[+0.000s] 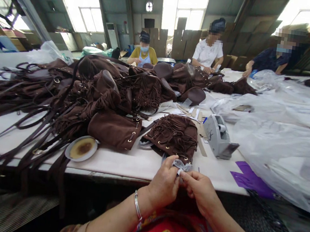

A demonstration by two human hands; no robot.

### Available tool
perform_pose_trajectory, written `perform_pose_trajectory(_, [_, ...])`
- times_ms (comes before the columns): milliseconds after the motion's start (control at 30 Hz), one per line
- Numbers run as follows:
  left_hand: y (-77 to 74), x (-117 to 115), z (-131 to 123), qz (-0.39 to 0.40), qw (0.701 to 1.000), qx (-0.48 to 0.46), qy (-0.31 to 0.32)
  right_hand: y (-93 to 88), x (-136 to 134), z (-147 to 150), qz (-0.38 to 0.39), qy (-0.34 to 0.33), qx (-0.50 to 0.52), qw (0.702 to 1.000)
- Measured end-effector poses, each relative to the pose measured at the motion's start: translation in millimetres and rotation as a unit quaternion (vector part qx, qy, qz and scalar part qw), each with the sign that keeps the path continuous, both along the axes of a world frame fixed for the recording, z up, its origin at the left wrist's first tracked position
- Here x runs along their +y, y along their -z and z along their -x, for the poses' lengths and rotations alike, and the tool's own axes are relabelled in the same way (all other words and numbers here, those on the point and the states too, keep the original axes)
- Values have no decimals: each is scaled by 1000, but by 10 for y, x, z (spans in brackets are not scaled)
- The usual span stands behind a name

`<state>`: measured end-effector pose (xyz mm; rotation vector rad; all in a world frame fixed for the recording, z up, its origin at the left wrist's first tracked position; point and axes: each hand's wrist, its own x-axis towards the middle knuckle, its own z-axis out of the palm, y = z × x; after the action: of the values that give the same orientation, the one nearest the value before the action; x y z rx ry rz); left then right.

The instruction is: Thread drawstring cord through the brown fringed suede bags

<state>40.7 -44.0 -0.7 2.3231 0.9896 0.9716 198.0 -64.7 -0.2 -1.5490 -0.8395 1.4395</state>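
My left hand (165, 182) and my right hand (201, 188) meet at the near edge of the white table (126, 161). Both pinch a small crumpled piece of grey-white material (182, 166) between their fingertips. A silver bangle sits on my left wrist. Just beyond my hands lies a brown suede fringed bag (173, 135) with metal studs. A second brown bag (114, 129) lies to its left.
A heap of brown fringed bags and straps (61, 92) covers the table's left. A round dish (81, 148) sits near the front edge. A grey tape dispenser (218, 135) stands right of centre. Clear plastic sheets (283, 140) and purple paper (249, 178) fill the right. Three people work at the far end.
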Motion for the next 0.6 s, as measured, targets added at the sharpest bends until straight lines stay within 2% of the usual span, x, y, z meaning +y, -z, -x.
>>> perform_pose_trajectory(133, [59,-4,-23,-54,998,43,0,53,14,30,31,16,37,999])
perform_pose_trajectory(267, [55,-5,-47,-77,995,65,11,80,3,21,68,23,74,995])
perform_pose_trajectory(433, [-8,5,-16,-45,998,38,8,116,-65,-18,38,4,164,986])
perform_pose_trajectory(600, [-58,6,-15,9,1000,-24,-7,128,-99,-19,42,9,192,981])
